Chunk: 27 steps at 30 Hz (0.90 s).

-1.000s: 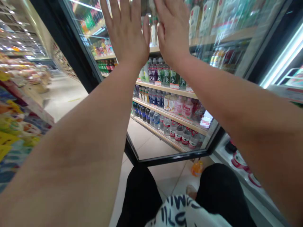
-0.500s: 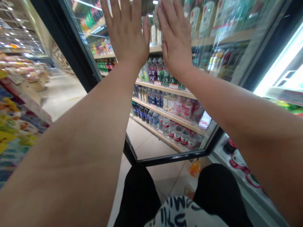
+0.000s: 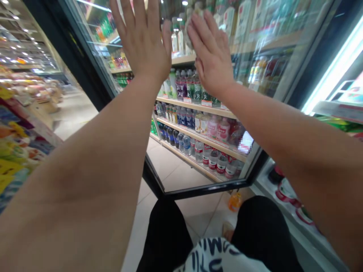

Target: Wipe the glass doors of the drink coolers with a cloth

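A glass door [image 3: 181,173] in a black frame stands ajar in front of me. My left hand [image 3: 146,45] lies flat against the glass at upper left, fingers spread and nothing under them that I can see. Right of it, my right hand [image 3: 211,53] presses a pale, greyish cloth [image 3: 189,36] to the same pane. Only the cloth's edge shows past the fingers; the palm hides the rest. Shelves of bottled drinks [image 3: 198,122] show through or in the glass below both hands.
An orange bottle [image 3: 235,201] is on the tiled floor between my knees. Packaged goods fill a display [image 3: 25,151] at the left, beside an aisle [image 3: 76,109]. To the right are a lit cooler's bright strip [image 3: 326,75] and a low shelf with red-and-white packs [image 3: 285,189].
My left hand has shifted a little to the left on the glass. My right hand has slid slightly down and right with the cloth, and more of the cloth shows.
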### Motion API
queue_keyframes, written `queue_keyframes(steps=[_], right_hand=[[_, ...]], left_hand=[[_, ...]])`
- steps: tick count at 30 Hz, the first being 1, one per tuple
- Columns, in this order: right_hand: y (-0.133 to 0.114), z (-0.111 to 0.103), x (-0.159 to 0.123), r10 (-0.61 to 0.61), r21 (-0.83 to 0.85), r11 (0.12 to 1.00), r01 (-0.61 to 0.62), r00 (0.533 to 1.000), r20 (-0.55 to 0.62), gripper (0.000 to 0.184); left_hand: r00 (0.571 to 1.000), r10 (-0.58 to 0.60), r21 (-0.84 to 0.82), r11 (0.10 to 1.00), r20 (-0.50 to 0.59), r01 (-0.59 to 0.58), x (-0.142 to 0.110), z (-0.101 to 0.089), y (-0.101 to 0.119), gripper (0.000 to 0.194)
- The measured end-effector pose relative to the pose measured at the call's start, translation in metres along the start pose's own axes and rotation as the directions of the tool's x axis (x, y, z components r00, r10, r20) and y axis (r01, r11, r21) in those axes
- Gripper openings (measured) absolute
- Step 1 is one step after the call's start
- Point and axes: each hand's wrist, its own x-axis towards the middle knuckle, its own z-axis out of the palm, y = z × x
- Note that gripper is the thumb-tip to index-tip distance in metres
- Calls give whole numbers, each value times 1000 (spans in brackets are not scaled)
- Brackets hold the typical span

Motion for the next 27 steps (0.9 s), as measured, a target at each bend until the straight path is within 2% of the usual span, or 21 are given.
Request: queue_keyframes(steps=[3,6,8,12,15,18,23,25,27], right_hand=[[8,1,4,22,34,999,-21,999,-25,67],[3,0,-6,96,5,995,-96,994,-56,66],[-2,-2,-15,106,-38,994,-107,994,-21,67],[1,-13,-11,13,-91,996,-5,996,84,66],[8,-17,-1,51,-128,991,-45,998,47,66],[10,-16,-5,108,-133,985,-109,994,-17,62],[18,-12,-14,69,-119,991,-69,998,-8,65],[23,-13,-11,29,-120,992,-27,999,15,68],[24,-12,-12,38,-110,993,-37,999,1,67]], left_hand=[[999,-45,-43,998,-2,45,0,4,-1,56],[997,-10,-11,1000,-83,9,-2,6,-2,57],[992,24,44,999,-122,-19,-2,5,-1,58],[998,-11,90,996,-68,17,-3,0,2,56],[997,-15,93,995,-69,22,-5,-3,3,54],[996,10,74,997,-93,-3,-6,-5,4,56],[995,9,15,1000,-104,-7,-7,-6,4,55],[995,20,23,1000,-100,-17,-6,-5,3,55],[994,21,45,999,-105,-17,-5,-3,1,55]])
